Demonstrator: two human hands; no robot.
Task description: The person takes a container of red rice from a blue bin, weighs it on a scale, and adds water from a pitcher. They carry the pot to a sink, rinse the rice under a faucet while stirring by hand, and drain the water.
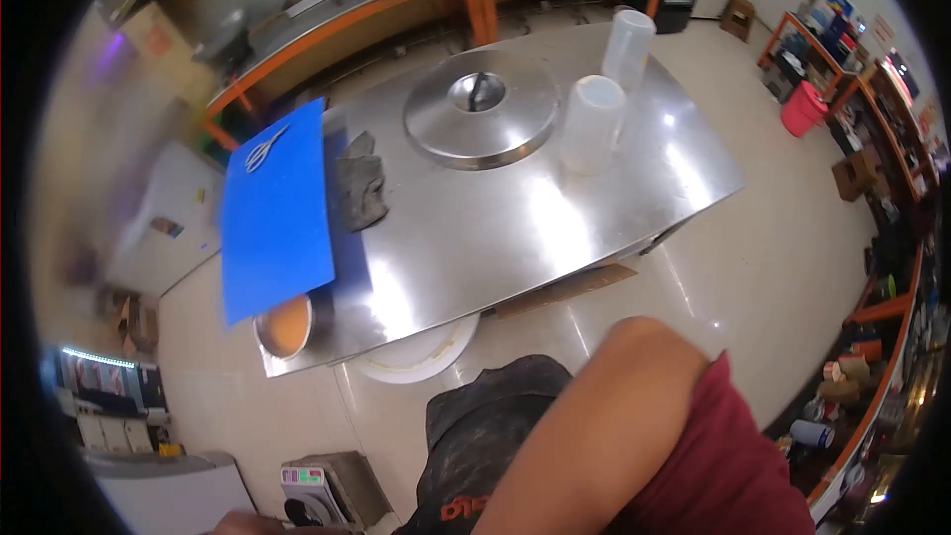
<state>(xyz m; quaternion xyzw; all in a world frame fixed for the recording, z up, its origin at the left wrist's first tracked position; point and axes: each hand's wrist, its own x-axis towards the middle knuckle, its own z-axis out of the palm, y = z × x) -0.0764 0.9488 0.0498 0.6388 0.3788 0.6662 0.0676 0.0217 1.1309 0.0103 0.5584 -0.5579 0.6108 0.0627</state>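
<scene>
At the bottom left edge a sliver of a hand, apparently my left hand (246, 524), shows; its fingers are cut off by the frame. My bare right forearm, below a maroon sleeve, crosses the lower middle, and its hand is out of view. Closest to the visible hand is a digital scale (309, 495) with a round dark part. On the steel table (475, 238) lies a blue board (277, 228) with scissors (265, 150) on it. Beside the board is a crumpled grey cloth (363, 188). A pot (285, 327) with orange contents stands at the near left corner, partly under the board.
A large steel lid (480, 114) and two translucent plastic containers (594, 124) (629, 45) stand on the table. Below its near edge are a white round lid (421, 352) and cardboard (567, 292). Orange-framed counters run along the back; crowded shelves line the right, near a red bucket (803, 109).
</scene>
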